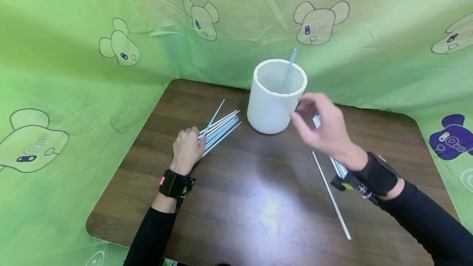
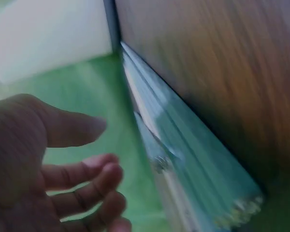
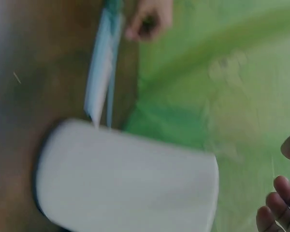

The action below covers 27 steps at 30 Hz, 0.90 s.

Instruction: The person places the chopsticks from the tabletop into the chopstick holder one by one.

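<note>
My left hand [image 1: 187, 147] is at the near end of a pile of thin blue and white straw-like sticks [image 1: 223, 128] on the table's left side. In the left wrist view the thumb and loosely bent fingers stand apart beside the sticks [image 2: 183, 140], with nothing between them. One blue stick lies askew on top of the pile. A white cylindrical bucket [image 1: 271, 112] stands at the back, and a single blue stick [image 1: 289, 69] leans inside it. Just right of the bucket my right hand [image 1: 325, 128] is raised, fingers curved and apart, holding nothing.
A second group of sticks [image 1: 338, 168] lies partly hidden under my right forearm. One white stick [image 1: 331, 196] lies alone to its left on the brown wooden table [image 1: 236, 208]. Green printed cloth [image 1: 244, 24] hangs close behind the bucket.
</note>
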{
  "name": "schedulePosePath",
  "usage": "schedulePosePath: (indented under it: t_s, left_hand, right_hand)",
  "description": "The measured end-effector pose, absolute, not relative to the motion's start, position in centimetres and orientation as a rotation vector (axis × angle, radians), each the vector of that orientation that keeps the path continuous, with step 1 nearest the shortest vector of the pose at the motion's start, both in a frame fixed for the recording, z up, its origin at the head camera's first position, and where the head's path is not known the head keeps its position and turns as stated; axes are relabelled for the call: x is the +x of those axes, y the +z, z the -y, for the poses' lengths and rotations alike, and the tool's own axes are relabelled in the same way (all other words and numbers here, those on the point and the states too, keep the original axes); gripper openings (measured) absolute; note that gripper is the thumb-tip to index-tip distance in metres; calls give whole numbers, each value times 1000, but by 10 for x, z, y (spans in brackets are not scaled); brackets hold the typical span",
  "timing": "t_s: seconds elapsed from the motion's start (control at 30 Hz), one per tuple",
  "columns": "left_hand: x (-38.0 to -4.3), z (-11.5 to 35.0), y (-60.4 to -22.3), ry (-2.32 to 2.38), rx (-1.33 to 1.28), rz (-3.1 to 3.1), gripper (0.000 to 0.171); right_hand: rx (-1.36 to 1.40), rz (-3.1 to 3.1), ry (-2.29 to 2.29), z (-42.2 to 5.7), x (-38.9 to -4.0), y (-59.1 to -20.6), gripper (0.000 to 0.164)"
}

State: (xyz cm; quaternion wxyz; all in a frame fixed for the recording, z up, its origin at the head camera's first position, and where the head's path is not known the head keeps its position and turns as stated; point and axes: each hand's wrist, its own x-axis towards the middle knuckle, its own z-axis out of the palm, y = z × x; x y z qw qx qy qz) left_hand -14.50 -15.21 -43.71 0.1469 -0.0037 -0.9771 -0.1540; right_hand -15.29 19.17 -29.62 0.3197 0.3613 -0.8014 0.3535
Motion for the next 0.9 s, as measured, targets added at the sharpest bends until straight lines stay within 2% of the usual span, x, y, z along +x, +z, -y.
schedulePosePath:
  t_s: [0.23,0.43,0.67,0.9]
  left_hand:
    - [-148,160,-445,-486,79,2954,38]
    - [-149,161,-448,-517,81,3000,32]
    - [-145,162,-447,-512,112,2984,25]
    - [-144,166,-422,-608,120,2814,21]
  right_hand:
    - [1213,2102,866,-171,-104,-324,33]
    - [1311,2095,839,-162,-79,-338,27]
    - [1370,2168,811,-158,-65,-351,28]
    - [1349,2179,832,-162,-66,-354,28]
